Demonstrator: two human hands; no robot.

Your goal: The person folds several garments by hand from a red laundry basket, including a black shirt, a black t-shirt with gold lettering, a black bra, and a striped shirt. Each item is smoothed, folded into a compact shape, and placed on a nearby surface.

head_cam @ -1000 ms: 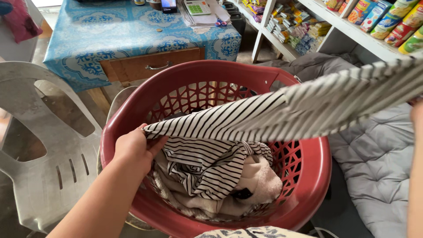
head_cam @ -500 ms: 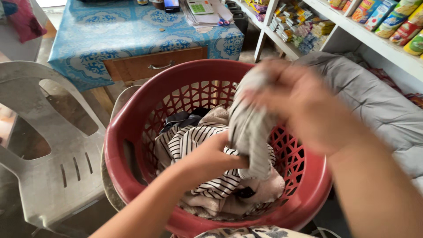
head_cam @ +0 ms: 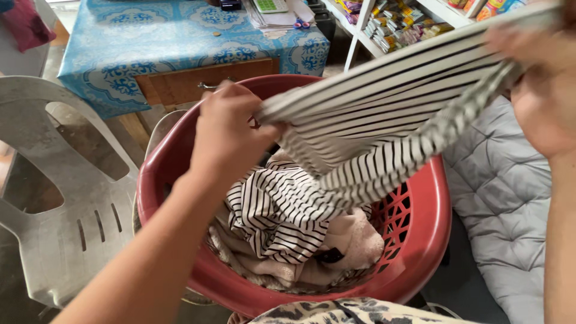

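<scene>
Both hands [head_cam: 231, 129] gripping striped cloth [head_cam: 384, 114]

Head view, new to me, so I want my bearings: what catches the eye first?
A black-and-white striped garment stretched taut between the left hand and right hand, above a round red laundry basket of crumpled clothes. A white plastic chair stands left; a blue patterned tablecloth covers the table behind.

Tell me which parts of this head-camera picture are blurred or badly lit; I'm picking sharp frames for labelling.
Head view: the right hand at the frame's edge is smeared by motion blur, as is the top end of the striped cloth; the left hand, the red basket and the clothes in it are sharp; light is soft and even, with no glare and only a dim floor at lower left.
</scene>
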